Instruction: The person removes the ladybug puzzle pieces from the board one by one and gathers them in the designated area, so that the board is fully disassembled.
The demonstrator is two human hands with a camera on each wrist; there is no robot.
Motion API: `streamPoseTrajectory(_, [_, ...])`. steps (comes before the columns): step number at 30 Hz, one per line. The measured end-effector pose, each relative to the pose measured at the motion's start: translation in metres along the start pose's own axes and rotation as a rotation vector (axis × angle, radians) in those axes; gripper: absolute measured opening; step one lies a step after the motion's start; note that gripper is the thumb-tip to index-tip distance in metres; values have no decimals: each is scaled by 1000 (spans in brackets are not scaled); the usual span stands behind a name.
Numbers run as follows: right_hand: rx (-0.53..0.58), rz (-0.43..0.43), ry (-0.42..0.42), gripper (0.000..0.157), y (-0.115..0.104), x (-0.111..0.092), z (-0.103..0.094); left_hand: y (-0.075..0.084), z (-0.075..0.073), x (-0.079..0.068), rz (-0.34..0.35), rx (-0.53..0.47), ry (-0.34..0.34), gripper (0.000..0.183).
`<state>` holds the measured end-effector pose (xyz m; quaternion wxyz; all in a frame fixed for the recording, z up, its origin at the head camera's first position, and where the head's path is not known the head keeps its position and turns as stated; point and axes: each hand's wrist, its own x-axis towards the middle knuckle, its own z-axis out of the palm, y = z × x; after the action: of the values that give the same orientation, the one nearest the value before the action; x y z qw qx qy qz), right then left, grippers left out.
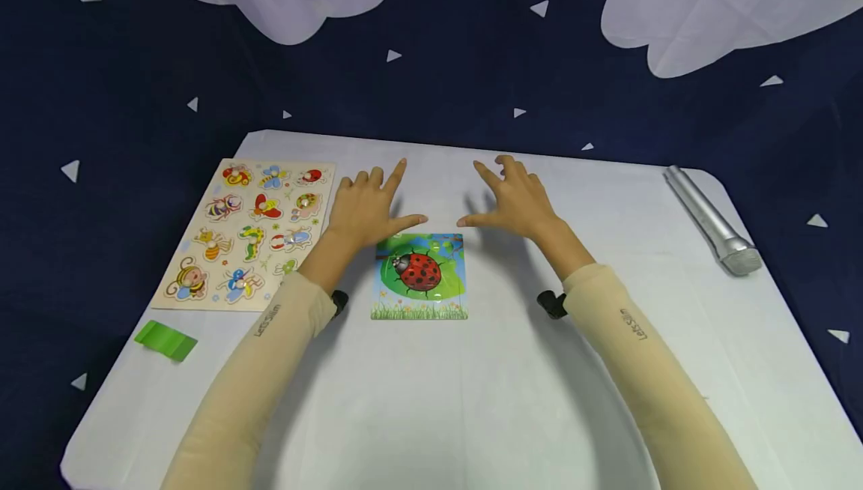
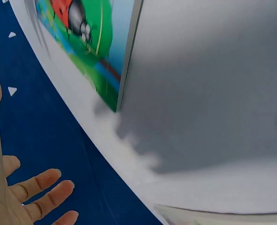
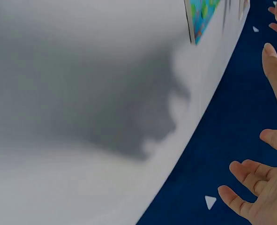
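Note:
A square ladybug picture puzzle [image 1: 419,277] lies flat near the middle of the white table, its corner also showing in the left wrist view. Above its far left side hovers my left hand [image 1: 367,209], thumb and index finger spread apart, holding nothing. My right hand [image 1: 515,201] mirrors it beyond the puzzle's far right corner, thumb pointing left and fingers spread, also with nothing in it. Both hands cast shadows on the table, and the wrist views show their fingers [image 2: 49,199] extended and apart.
On the left lies a wooden insect board [image 1: 232,243], partly behind my left forearm. A bright green strip [image 1: 165,341] sits at the table's left edge. Toward the right edge lies a silver microphone [image 1: 711,220]. A dark blue cloth [image 1: 458,78] hangs behind the white table [image 1: 418,407].

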<state>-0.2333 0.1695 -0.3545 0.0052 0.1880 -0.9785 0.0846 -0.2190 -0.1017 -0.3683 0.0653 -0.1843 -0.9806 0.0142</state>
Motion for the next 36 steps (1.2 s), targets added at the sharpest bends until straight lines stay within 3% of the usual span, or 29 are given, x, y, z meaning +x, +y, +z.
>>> streamPoseTrajectory(7, [7, -31, -19, 105, -11, -10, 14, 6, 7, -12, 27, 9, 0, 104])
streamPoseTrajectory(17, [141, -75, -71, 76, -26, -27, 33, 20, 23, -33, 93, 2, -38, 102])
streamPoseTrajectory(22, [144, -105, -96, 67, -32, -31, 38, 27, 30, -45, 112, -3, -49, 103])
streamPoseTrajectory(36, [146, -91, -135, 62, -36, -37, 48, 38, 36, -58, 89, -29, -167, 103])
